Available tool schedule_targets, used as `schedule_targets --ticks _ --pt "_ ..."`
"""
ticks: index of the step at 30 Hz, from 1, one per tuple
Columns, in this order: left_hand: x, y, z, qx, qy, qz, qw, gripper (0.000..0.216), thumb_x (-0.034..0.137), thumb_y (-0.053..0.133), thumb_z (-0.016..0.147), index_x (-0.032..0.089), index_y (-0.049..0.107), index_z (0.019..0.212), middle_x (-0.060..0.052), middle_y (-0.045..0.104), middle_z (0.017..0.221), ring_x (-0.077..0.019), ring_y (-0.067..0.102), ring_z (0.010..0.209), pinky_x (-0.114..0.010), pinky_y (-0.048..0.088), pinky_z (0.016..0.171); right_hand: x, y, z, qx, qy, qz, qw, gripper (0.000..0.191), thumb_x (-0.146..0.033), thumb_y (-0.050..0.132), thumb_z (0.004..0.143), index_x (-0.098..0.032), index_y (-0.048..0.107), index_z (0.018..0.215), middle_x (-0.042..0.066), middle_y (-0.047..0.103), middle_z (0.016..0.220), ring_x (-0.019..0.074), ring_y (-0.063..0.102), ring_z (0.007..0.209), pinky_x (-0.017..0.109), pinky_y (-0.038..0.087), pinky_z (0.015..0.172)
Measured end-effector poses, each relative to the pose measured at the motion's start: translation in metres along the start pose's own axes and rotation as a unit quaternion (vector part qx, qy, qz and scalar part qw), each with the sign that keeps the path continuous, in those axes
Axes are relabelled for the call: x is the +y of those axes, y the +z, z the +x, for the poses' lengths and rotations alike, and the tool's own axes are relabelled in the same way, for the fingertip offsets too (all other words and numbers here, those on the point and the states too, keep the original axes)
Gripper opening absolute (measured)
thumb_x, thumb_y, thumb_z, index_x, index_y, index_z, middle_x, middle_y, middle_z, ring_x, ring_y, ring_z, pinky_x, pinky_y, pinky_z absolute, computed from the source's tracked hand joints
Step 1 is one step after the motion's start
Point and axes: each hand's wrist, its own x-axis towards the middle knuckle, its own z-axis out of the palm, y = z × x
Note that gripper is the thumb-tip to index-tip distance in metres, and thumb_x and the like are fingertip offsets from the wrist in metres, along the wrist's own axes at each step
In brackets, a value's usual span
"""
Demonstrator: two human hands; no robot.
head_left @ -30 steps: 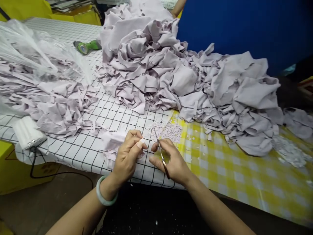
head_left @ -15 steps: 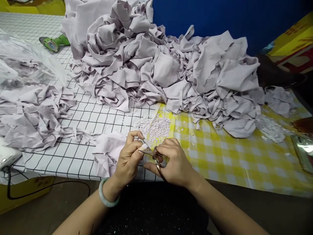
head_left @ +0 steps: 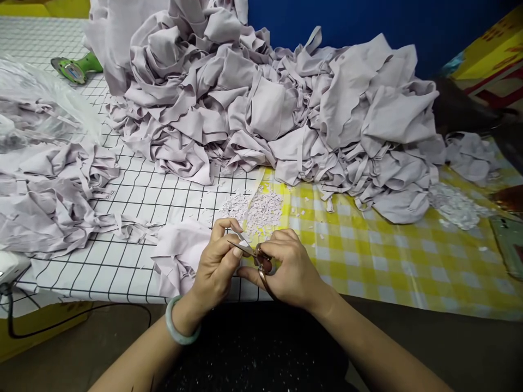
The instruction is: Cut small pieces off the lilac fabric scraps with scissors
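Note:
My right hand point(head_left: 292, 267) is closed around the handle loops of small metal scissors point(head_left: 245, 246). Their blades point left, between the thumb and index finger of my left hand point(head_left: 218, 261). That hand is closed in a pinch, with a pale lilac fabric piece point(head_left: 180, 253) running in behind its fingers. The pinched edge itself is mostly hidden by the fingers and blades. Just beyond both hands lies a scatter of tiny fabric snippets point(head_left: 265, 209). A pale green bangle point(head_left: 177, 324) circles my left wrist.
A large heap of lilac fabric pieces point(head_left: 269, 106) spans the back of the table. Another pile point(head_left: 44, 201) sits at left, beside a clear plastic bag point(head_left: 49, 92). A green-handled tool point(head_left: 77, 68) lies behind it. A phone-like object point(head_left: 509, 245) rests at the right edge.
The scissor blades have drawn closer together at my left fingers. The table and heaps appear slightly shifted up and left in the picture. Both hands stay in nearly the same place.

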Motion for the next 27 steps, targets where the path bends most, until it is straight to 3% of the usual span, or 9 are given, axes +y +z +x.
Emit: schedule_targets --ticks 8,13,15,17,20,21,23,25,27 --pt "-0.003 0.006 0.012 -0.035 0.006 0.044 0.998 0.031 0.036 0.049 0.102 0.022 0.063 0.079 -0.007 0.054 0.083 -0.0262 0.046 0.112 -0.041 0.044 0.096 0.016 0.001 -0.008 0.059 0.030 -0.060 0.996 0.059 -0.062 0.071 0.081 -0.020 0.047 0.048 -0.002 0.046 0.048 0.0131 0.041 0.054 0.032 0.034 0.064" --pt "-0.012 0.009 0.023 -0.045 0.011 0.055 0.997 0.030 0.034 0.049 0.102 0.019 0.062 0.080 -0.008 0.052 0.095 -0.0241 0.048 0.110 -0.039 0.044 0.097 0.034 -0.001 -0.016 0.046 0.131 0.015 0.990 0.067 -0.071 0.066 0.080 -0.020 0.041 0.045 -0.003 0.035 0.046 0.0115 0.033 0.049 0.029 0.030 0.053" --pt "-0.008 0.011 0.020 -0.042 0.010 0.066 0.997 0.028 0.031 0.048 0.102 0.019 0.062 0.081 -0.009 0.052 0.099 -0.0241 0.049 0.112 -0.040 0.045 0.098 0.036 -0.003 -0.019 0.042 0.174 0.095 0.979 0.058 -0.072 0.069 0.077 -0.021 0.052 0.056 -0.003 0.041 0.053 0.0122 0.038 0.050 0.028 0.033 0.049" --pt "0.002 0.011 0.013 -0.087 0.016 0.082 0.993 0.025 0.028 0.048 0.102 0.019 0.063 0.084 -0.010 0.054 0.105 -0.0245 0.052 0.115 -0.041 0.047 0.100 0.035 -0.004 -0.021 0.040 0.175 0.187 0.966 0.051 -0.071 0.074 0.073 -0.023 0.061 0.081 0.001 0.056 0.074 0.0158 0.052 0.061 0.029 0.044 0.054" --pt "0.020 -0.001 -0.003 -0.166 0.037 0.133 0.976 0.018 0.024 0.048 0.101 0.020 0.065 0.098 -0.013 0.057 0.124 -0.0267 0.054 0.122 -0.044 0.048 0.104 0.030 0.001 -0.023 -0.036 0.122 0.323 0.938 0.053 -0.063 0.076 0.077 -0.028 0.054 0.109 0.007 0.059 0.112 0.0217 0.065 0.090 0.033 0.057 0.075" --pt "0.024 -0.011 -0.010 -0.148 0.042 0.164 0.974 0.018 0.022 0.047 0.101 0.020 0.065 0.101 -0.013 0.057 0.126 -0.0267 0.055 0.121 -0.044 0.048 0.103 0.028 0.004 -0.023 -0.061 0.106 0.346 0.930 0.050 -0.059 0.076 0.079 -0.029 0.052 0.110 0.008 0.057 0.117 0.0226 0.065 0.097 0.035 0.057 0.082" --pt "0.029 -0.040 -0.024 -0.021 0.041 0.254 0.966 0.018 0.018 0.045 0.099 0.021 0.063 0.096 -0.012 0.059 0.118 -0.0258 0.057 0.114 -0.043 0.048 0.098 0.024 0.012 -0.023 -0.083 0.086 0.350 0.929 0.045 -0.052 0.076 0.082 -0.030 0.050 0.111 0.007 0.055 0.119 0.0232 0.064 0.105 0.038 0.056 0.091" --pt "0.027 -0.075 -0.040 0.129 0.024 0.350 0.928 0.014 0.016 0.048 0.095 0.021 0.058 0.087 -0.008 0.057 0.101 -0.0238 0.056 0.098 -0.041 0.048 0.087 0.019 0.020 -0.022 -0.065 0.071 0.307 0.947 0.043 -0.047 0.078 0.082 -0.029 0.049 0.109 0.007 0.055 0.119 0.0240 0.062 0.107 0.041 0.054 0.094" --pt "0.022 -0.105 -0.054 0.184 -0.023 0.427 0.885 0.008 0.019 0.053 0.091 0.021 0.055 0.083 -0.005 0.053 0.090 -0.0228 0.053 0.087 -0.040 0.045 0.080 0.013 0.029 -0.017 -0.045 0.045 0.237 0.969 0.041 -0.043 0.078 0.081 -0.028 0.050 0.106 0.007 0.057 0.117 0.0253 0.060 0.107 0.044 0.052 0.094"
